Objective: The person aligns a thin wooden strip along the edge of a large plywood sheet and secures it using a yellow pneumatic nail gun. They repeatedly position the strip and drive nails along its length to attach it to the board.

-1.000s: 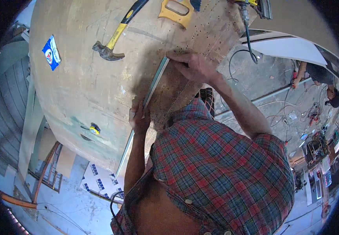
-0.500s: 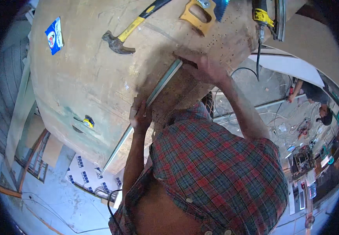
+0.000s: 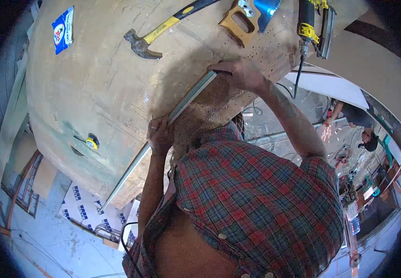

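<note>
Strip [image 3: 193,96] held in left hand [image 3: 160,135], fingers closed over it; right hand [image 3: 244,74] at its 1 o'clock end, finger grip can't be told. Should be supported evenly, kept unbent.

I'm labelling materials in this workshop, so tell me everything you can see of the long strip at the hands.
The strip is long, thin and nearly straight, with a grey-green face beside a paler one; its material is unclear. It slants across the worn table, its lower-left end reaching past the edge, above a printed sheet in this view. The left hand grips it partway along; the right hand is at its upper end. Whether it lies flat is unclear.
</note>
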Tool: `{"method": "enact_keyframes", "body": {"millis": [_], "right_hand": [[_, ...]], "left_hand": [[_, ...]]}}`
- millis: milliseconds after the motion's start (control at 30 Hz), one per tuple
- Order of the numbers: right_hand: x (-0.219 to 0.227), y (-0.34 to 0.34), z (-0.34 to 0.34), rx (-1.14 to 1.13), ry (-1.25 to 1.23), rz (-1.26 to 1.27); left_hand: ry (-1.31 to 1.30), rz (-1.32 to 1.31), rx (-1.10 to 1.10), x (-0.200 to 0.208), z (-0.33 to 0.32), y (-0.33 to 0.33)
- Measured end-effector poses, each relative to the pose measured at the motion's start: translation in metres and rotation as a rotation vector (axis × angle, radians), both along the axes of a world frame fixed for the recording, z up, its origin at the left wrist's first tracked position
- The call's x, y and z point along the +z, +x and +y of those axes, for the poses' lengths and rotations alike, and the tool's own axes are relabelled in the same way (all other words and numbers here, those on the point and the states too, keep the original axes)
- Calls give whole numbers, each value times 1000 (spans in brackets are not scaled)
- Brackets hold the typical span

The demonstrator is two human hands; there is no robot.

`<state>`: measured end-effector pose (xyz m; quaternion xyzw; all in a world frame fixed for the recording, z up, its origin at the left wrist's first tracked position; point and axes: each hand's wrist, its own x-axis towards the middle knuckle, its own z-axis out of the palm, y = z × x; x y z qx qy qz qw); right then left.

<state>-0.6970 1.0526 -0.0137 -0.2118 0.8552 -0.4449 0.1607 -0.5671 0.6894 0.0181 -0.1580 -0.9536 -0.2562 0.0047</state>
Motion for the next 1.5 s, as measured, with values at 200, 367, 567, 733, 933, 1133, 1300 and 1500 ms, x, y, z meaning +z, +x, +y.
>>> {"method": "enact_keyframes", "body": {"millis": [200, 367, 567, 733, 933, 1133, 1300, 1500], "right_hand": [[44, -13, -5, -13, 71, -265], [26, -12, -11, -153, -45, -468], [33, -21, -17, -198, -55, -652], [53, -26, -24, -221, 16, -694], [34, -21, -20, -253, -14, -692], [49, -10, -21, -254, -14, -592], [65, 4, -14, -413, -130, -415], [67, -11, 95, -1011, 175, 353]], "left_hand": [[-19, 34, 7, 3, 3, -2], [62, 33, 14, 5, -1, -4], [84, -70, 32, -15, -13, 6], [92, -28, 78, 10, -2, 2], [34, 12, 92, 4, -3, -1], [46, 95, 98, 8, 2, 3], [-8, 163, 70, -1, 0, 8], [-60, 48, 73, 0, -1, 12]]}}
